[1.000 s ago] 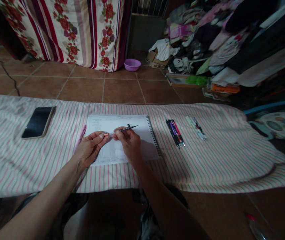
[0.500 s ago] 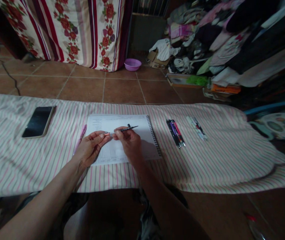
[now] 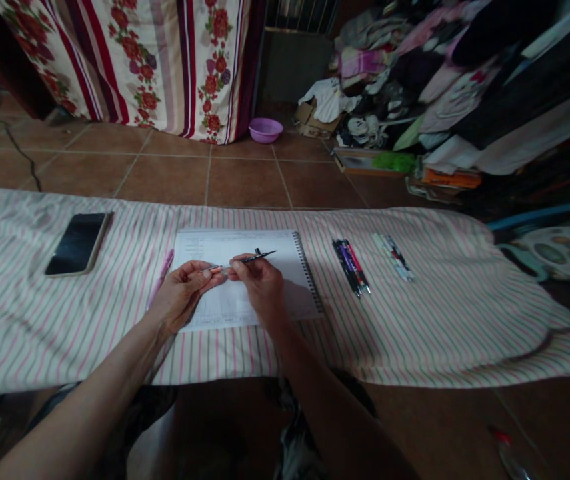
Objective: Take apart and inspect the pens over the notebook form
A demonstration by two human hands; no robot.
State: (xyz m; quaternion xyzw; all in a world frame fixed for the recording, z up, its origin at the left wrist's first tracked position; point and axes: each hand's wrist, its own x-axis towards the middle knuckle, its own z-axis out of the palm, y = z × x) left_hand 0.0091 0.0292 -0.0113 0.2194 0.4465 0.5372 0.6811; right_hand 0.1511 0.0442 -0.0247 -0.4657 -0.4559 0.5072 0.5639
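Note:
Above the open spiral notebook (image 3: 265, 300), my two hands are close together. My right hand (image 3: 259, 279) is closed on a dark pen part (image 3: 261, 256) with a clip, its narrow tip pointing right. Between the thumb and fingers of my left hand (image 3: 189, 285) is a thin pen piece (image 3: 213, 269) with a metallic look; its exact kind is too small to tell. Something small and pale shows between the two sets of fingertips. A pink pen (image 3: 161, 279) lies by the notebook's left edge, beside my left wrist.
On the striped cloth (image 3: 439, 320), a phone (image 3: 77, 244) lies at the left. Several pens (image 3: 351, 267) sit right of the notebook, with more pale pens (image 3: 393, 257) beyond them. A purple basin (image 3: 265, 131) stands on the tiled floor behind.
My left hand has shifted slightly right, and its fingers have turned a little around the thin piece. My right hand is nearly still.

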